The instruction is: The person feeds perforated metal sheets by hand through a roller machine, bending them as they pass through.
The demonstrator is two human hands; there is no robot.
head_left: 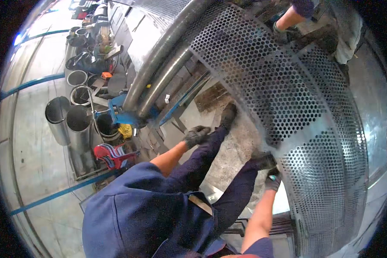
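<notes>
My left hand (pixel 197 136), in a dark glove, rests by my left knee with its fingers loosely extended and holds nothing that I can see. My right hand (pixel 272 179), also gloved, is closed at the near edge of a large curved perforated metal sheet (pixel 305 131). A small teal spot shows at its fingers; what they grip is hard to make out. The sheet fills the right side of the view, with round holes and a plain band across it. My shoe (pixel 266 162) is close to the sheet's edge, just beyond my right hand.
Another person's gloved hand (pixel 280 31) is at the sheet's far end. Long metal pipes (pixel 165 81) lie left of the sheet, by a blue metal piece (pixel 119 111). Several open cylinders (pixel 78 118) and a red-and-white stack (pixel 112 155) stand at the left.
</notes>
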